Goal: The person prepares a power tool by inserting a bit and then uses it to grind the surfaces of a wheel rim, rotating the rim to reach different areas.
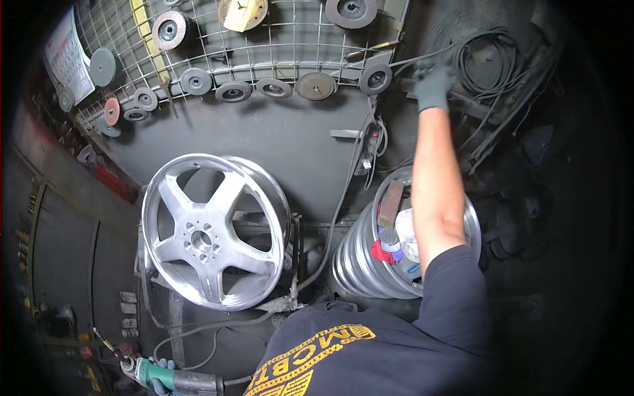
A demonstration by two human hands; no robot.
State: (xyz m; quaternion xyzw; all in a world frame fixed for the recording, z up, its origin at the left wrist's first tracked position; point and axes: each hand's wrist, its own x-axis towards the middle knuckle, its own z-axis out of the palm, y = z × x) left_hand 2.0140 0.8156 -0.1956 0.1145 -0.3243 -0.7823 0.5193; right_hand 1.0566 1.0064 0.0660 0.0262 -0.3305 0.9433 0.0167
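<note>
My left hand (162, 364), in a bluish glove, is wrapped around the body of a green and dark angle grinder (195, 382) at the lower left. The bare spindle end of the grinder points left, and its cord trails off to the right. High on the right, my right hand (434, 84) in a grey glove reaches up to the wall beside a coil of cable (489, 63). Its fingers are smeared by motion. A polished five-spoke alloy wheel (201, 241) leans upright between my hands, its face toward me.
A wire rack (290, 49) on the wall carries several grinding discs (196, 82). Stacked wheel rims (360, 254) stand right of the alloy wheel, with a brownish block (390, 203) and rags (382, 252) on top. A cable (340, 204) hangs between them.
</note>
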